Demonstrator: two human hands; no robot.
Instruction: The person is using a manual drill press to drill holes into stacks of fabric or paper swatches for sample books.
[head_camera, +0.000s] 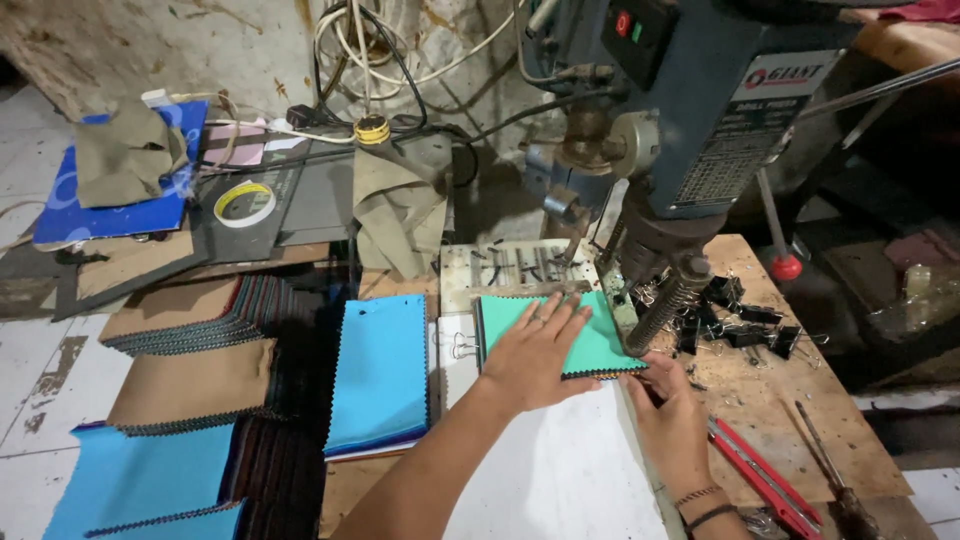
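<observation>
A teal stack of fabric swatches (600, 340) with zigzag edges lies on the wooden bench under a blue drill press (700, 110). My left hand (535, 350) rests flat on top of the stack, fingers spread. My right hand (665, 405) grips the stack's near right corner, just below the spring-wrapped drill spindle (662, 312). A white sheet (560, 470) lies under my forearms.
A light blue swatch stack (380, 375) lies left of the teal one, with brown (195, 385) and blue (140, 475) stacks further left. Black binder clips (740, 320) sit right of the spindle. Red-handled pliers (765, 470), a screwdriver (830, 470), a tape roll (244, 203), cables behind.
</observation>
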